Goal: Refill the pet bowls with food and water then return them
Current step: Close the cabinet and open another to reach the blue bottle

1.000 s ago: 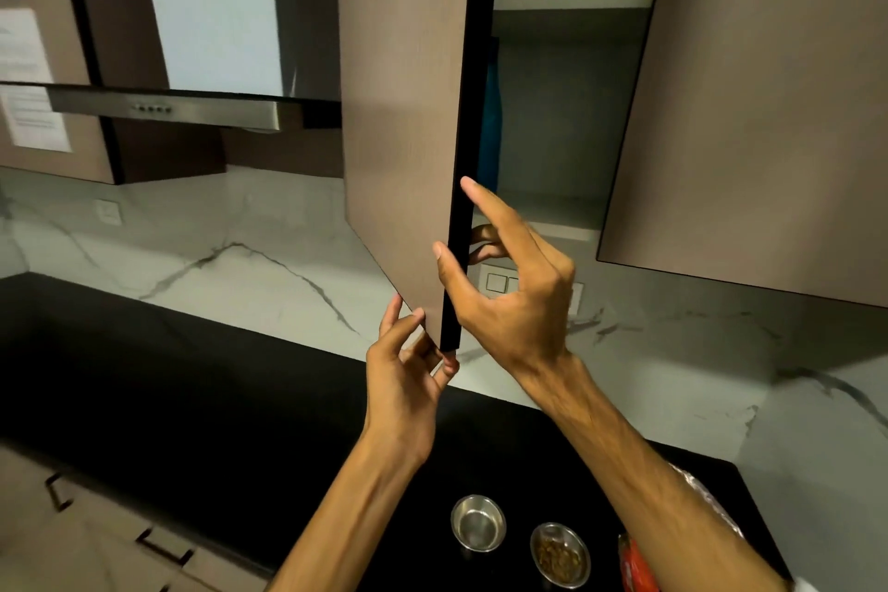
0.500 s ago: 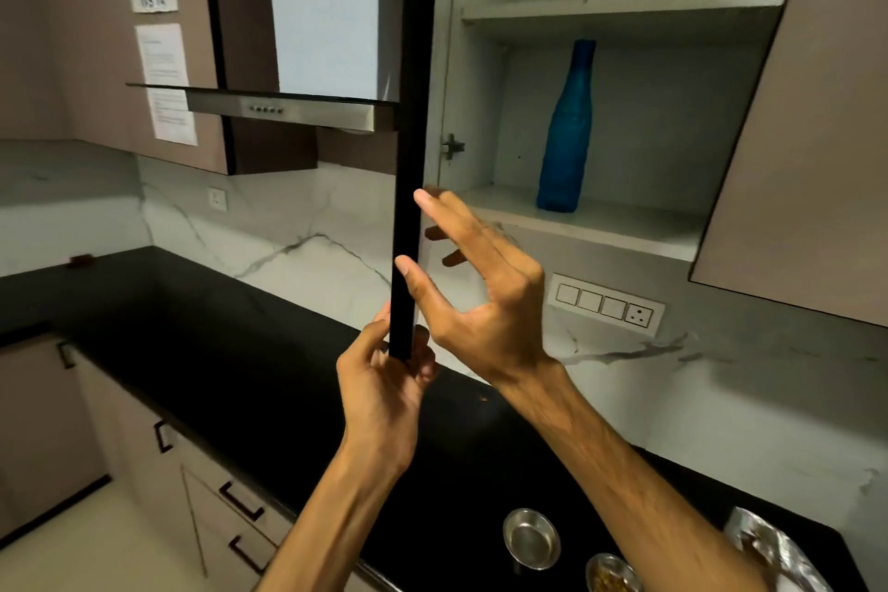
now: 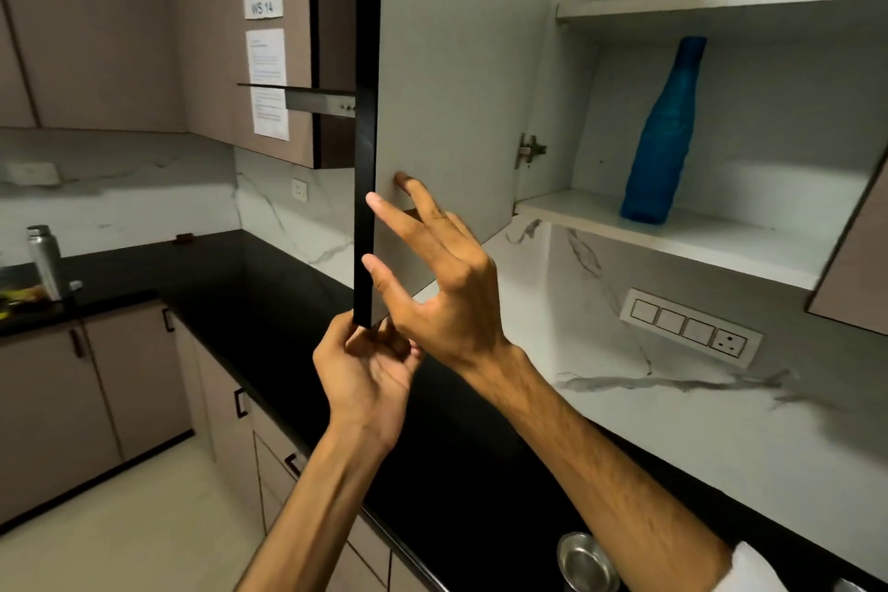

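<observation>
Pinching the cabinet door (image 3: pixel 447 77) at its lower corner, the left hand (image 3: pixel 365 375) holds it open; the right hand (image 3: pixel 442 284) rests spread against its inner face. On the shelf (image 3: pixel 696 240), the blue bottle (image 3: pixel 665 135) looks rigid, smooth, probably slippery; grasp around its wide body.

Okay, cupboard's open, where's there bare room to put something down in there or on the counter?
Bare: the lower shelf right of the blue bottle, and the black counter between the steel flask and the hands. Crowded: the door edge, where left hand and right hand meet.
</observation>
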A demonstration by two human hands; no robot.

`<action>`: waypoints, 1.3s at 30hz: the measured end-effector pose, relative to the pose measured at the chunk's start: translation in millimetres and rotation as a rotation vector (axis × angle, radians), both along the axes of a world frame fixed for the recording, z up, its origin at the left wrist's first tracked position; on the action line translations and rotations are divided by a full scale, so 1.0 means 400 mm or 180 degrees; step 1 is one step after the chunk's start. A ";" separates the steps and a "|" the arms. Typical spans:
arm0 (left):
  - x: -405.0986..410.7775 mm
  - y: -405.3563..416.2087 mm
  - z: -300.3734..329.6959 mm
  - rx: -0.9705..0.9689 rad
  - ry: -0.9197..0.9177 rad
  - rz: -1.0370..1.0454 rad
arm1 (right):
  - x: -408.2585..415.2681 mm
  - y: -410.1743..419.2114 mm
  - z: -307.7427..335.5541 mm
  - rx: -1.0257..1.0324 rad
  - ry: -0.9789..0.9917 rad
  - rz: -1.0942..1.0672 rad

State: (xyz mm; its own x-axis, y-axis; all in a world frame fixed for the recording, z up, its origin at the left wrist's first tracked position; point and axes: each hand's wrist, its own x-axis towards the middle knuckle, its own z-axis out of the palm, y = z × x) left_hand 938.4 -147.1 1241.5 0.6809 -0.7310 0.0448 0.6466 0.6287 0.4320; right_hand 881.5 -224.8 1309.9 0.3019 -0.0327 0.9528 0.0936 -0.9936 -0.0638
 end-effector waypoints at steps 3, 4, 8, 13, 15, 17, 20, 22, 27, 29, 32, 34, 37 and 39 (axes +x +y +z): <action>0.032 0.001 0.001 -0.0002 0.0104 0.0112 | 0.048 0.002 -0.006 -0.0018 0.0067 0.0080; 0.039 0.001 0.005 0.0035 0.0147 0.0128 | 0.063 0.001 -0.007 -0.0031 0.0082 0.0092; 0.086 0.007 0.022 0.0248 0.0252 0.0216 | 0.123 0.000 -0.015 -0.0089 0.0151 0.0128; 0.134 0.012 0.032 0.0362 0.0234 0.0274 | 0.192 -0.005 -0.028 -0.0102 0.0237 0.0110; 0.145 0.011 0.038 0.0369 0.0261 0.0276 | 0.214 -0.010 -0.031 -0.0119 0.0246 0.0073; 0.156 0.011 0.043 0.0404 0.0272 0.0282 | 0.234 -0.015 -0.031 -0.0160 0.0256 0.0029; 0.176 0.010 0.049 0.0421 0.0276 0.0272 | 0.260 -0.020 -0.030 -0.0210 0.0281 -0.0029; 0.185 0.009 0.050 0.0425 0.0271 0.0270 | 0.271 -0.024 -0.031 -0.0211 0.0286 -0.0049; 0.186 0.008 0.044 0.0389 0.0228 0.0218 | 0.275 -0.028 -0.039 -0.0179 0.0265 0.0013; 0.183 0.007 0.038 0.0369 0.0236 0.0210 | 0.273 -0.029 -0.038 -0.0167 0.0264 0.0034; 0.177 0.000 0.029 0.0342 0.0257 0.0243 | 0.262 -0.035 -0.039 -0.0151 0.0266 0.0030; 0.169 -0.004 0.026 0.0336 0.0281 0.0301 | 0.250 -0.044 -0.043 -0.0115 0.0271 0.0022; 0.151 -0.013 0.022 0.0289 0.0325 0.0310 | 0.227 -0.062 -0.050 -0.0078 0.0267 -0.0056; 0.133 -0.022 0.024 0.0294 0.0314 0.0261 | 0.211 -0.078 -0.053 -0.0068 0.0274 -0.0118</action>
